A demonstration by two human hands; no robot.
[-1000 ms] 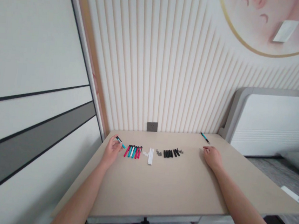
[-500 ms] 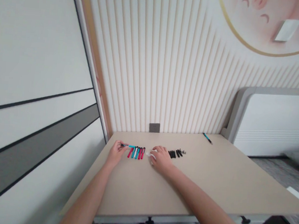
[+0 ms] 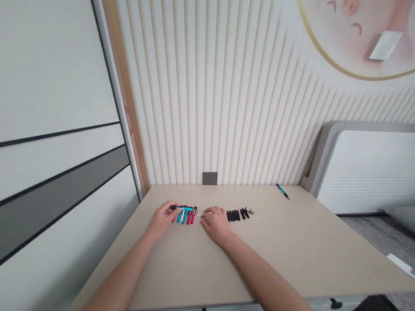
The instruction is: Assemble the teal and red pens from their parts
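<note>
My left hand [image 3: 162, 216] pinches a blue pen barrel with a black upper part [image 3: 186, 209], held level over a row of pen barrels. Red, blue and white barrels [image 3: 188, 218] make up that row, lying side by side. Just right of them, my right hand [image 3: 217, 224] rests low with curled fingers at the small white pieces [image 3: 199, 216]. Whatever its fingertips grip is too small to make out. This hand covers the white rods and most of the white pieces. Several black tubes [image 3: 233, 215] lie to the right of it.
Small dark pointed parts [image 3: 249, 211] lie beyond the black tubes. A blue and black pen [image 3: 283, 191] is at the back right of the table [image 3: 181, 270]. A wall socket [image 3: 209, 178] sits behind the table, and a white cabinet stands on the left.
My right hand has come from the far right, near the lone pen, to the white pieces. My left hand has moved right, bringing the blue barrel level over the row.
</note>
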